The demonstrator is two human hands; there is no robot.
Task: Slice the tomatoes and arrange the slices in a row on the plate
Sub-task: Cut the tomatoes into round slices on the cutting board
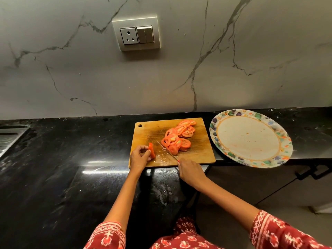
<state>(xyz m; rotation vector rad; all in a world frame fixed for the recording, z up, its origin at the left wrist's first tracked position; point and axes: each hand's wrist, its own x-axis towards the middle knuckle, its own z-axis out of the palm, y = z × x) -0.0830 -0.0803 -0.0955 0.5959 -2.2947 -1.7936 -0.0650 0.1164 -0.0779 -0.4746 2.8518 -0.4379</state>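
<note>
A wooden cutting board [201, 153] lies on the black counter. Several tomato slices [177, 138] are heaped across its middle and far right. My left hand [139, 158] pinches a thin tomato end piece [152, 150] standing on edge at the board's left side. My right hand [190, 170] grips the handle of a knife [167, 150]; the blade points up-left toward the pile, and its edge lies against the nearest slices. A round plate [221, 119] with a colourful patterned rim sits right of the board, and no slices lie on it.
The plate's near edge overhangs the black counter [71, 159]. A marble wall with a socket and switch panel [137, 34] stands behind. A metal sink edge [10, 137] shows at far left. Black cabinet handles [312, 174] sit below the plate.
</note>
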